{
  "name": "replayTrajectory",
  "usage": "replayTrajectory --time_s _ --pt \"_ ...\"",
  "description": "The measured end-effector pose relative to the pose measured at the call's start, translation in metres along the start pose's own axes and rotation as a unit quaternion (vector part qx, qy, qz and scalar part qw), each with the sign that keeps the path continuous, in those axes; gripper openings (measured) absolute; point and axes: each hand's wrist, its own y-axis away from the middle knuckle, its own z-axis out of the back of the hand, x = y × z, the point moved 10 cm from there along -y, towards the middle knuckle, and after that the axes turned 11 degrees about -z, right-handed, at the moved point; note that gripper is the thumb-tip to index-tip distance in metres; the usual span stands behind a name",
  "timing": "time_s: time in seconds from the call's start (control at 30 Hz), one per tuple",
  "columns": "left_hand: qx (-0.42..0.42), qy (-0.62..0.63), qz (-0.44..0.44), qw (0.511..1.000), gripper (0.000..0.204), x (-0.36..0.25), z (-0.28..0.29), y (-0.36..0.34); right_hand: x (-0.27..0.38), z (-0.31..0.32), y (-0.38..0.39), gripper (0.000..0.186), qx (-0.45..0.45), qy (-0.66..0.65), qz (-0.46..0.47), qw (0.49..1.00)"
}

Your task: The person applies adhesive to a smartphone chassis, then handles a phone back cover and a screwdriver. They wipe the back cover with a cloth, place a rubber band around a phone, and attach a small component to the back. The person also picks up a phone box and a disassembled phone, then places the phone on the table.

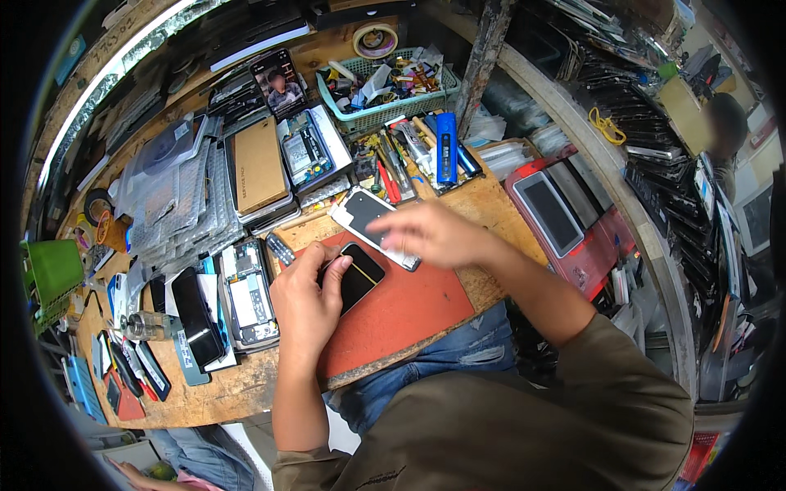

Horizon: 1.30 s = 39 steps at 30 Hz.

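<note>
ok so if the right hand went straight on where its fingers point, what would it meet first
Probably the white-edged phone panel, which shows beneath and just beyond the right hand; whether they already touch is unclear from this angle.

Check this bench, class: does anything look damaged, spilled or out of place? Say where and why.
The opened phone left of the left hand looks odd: its inside lies bare, with no cover over it. The pale-green basket at the back is crammed untidily.
</note>
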Motion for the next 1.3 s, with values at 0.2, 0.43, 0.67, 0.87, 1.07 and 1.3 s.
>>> replayTrajectory --time_s 0.2,0.43,0.67,0.87,1.07,1.3 --pt "0.038 -0.134 -0.049 0.989 0.013 -0.010 -0.004 -0.003 -0.023 0.109 -0.085 0.021 -0.229 0.279 -0.060 0.931" --pt "0.097 -0.186 0.011 0.978 0.023 0.005 0.009 0.002 -0.068 0.090 -0.155 0.021 -0.199 0.415 -0.238 0.855" --pt "0.047 -0.148 -0.051 0.987 0.017 -0.007 0.013 -0.004 -0.067 0.091 -0.155 0.011 -0.198 0.333 -0.210 0.897" --pt "0.044 -0.104 -0.016 0.993 0.016 0.006 0.009 -0.001 -0.046 0.115 -0.126 0.018 -0.239 0.120 -0.113 0.957" --pt "-0.003 -0.097 -0.032 0.995 0.010 0.005 0.009 -0.002 -0.026 0.142 -0.107 0.013 -0.212 0.100 -0.081 0.969" --pt "0.004 -0.120 -0.045 0.992 0.010 0.001 0.006 -0.002 -0.025 0.199 -0.110 0.023 -0.331 0.129 -0.050 0.933"
